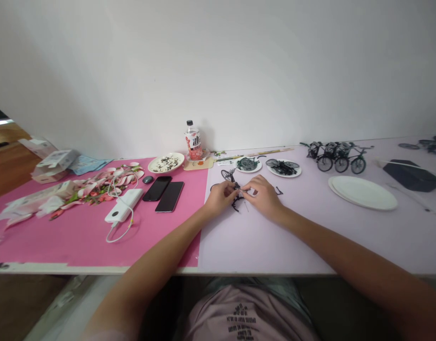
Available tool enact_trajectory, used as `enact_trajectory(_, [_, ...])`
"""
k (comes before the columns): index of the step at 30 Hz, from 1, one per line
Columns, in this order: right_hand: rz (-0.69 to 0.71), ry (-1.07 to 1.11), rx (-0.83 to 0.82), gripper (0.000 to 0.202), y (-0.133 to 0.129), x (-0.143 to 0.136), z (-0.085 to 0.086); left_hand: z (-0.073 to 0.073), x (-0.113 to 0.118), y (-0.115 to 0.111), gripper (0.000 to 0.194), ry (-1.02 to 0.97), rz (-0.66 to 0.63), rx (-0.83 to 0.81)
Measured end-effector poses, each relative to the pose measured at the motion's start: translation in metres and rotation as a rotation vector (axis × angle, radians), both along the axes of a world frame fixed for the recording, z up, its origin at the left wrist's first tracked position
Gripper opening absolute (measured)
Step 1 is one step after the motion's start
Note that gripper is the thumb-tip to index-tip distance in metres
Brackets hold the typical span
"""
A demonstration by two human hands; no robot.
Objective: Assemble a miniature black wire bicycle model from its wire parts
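Note:
Both my hands meet over the lavender part of the table. My left hand (220,196) is closed, thumb and forefinger pinching small dark parts of a toy bicycle. My right hand (262,195) pinches at the same spot, fingertips almost touching the left ones; what sits in them is too small to make out. Just behind the fingers shows a spoked black toy bicycle wheel (226,175). Below the fingertips lies a curved black piece (235,207). Another small black part (279,191) rests right of my right hand.
Behind are a plate of green wheels (249,164) and a plate of black parts (283,168). Assembled toy bicycles (341,158) stand right, beyond white plates (363,193). Leftward are phones (170,196), a white power bank (123,206), a drink bottle (194,142) and pink petals (107,182).

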State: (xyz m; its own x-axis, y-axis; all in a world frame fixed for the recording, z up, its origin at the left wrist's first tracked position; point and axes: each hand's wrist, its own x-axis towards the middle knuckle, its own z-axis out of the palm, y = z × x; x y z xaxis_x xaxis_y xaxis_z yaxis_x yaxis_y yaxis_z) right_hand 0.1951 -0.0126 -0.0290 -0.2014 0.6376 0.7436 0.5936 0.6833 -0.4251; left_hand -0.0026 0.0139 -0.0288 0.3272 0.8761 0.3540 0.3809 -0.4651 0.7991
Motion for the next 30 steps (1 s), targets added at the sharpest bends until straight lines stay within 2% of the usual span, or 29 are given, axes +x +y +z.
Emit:
enact_trajectory(6, [0.05,-0.023,0.013,0.012,-0.0032,-0.0009,0.0025,-0.004,-0.0008,0.0029,0.022,-0.011,-0.008,-0.018])
enact_trajectory(14, [0.077,-0.008,0.009,0.003,0.0007,-0.0011,0.0007,-0.0042,-0.0001,0.0,0.015,-0.069,-0.024,-0.03])
enact_trajectory(16, [0.068,-0.012,-0.016,0.003,0.0012,-0.0017,-0.0008,-0.0042,0.0007,0.0,0.017,-0.097,-0.019,-0.042])
enact_trajectory(20, [0.002,0.09,-0.106,0.02,0.0012,-0.0022,-0.003,-0.0029,0.002,0.0012,0.028,-0.203,-0.003,-0.082])
enact_trajectory(22, [-0.004,0.096,-0.136,0.014,0.002,-0.0013,-0.0029,-0.002,0.0019,0.0026,0.033,-0.249,0.013,-0.091])
enact_trajectory(24, [0.068,0.007,-0.148,0.004,0.0035,0.0002,-0.0023,-0.0014,0.001,0.0043,0.035,-0.259,0.04,-0.083])
enact_trajectory(27, [0.22,-0.153,-0.161,0.011,0.0056,0.0021,-0.0014,-0.0012,-0.0005,0.0069,0.035,-0.252,0.088,-0.084])
enact_trajectory(30, [0.257,-0.228,-0.177,0.013,0.0058,0.0029,-0.0009,-0.0013,-0.0013,0.0084,0.034,-0.261,0.119,-0.095])
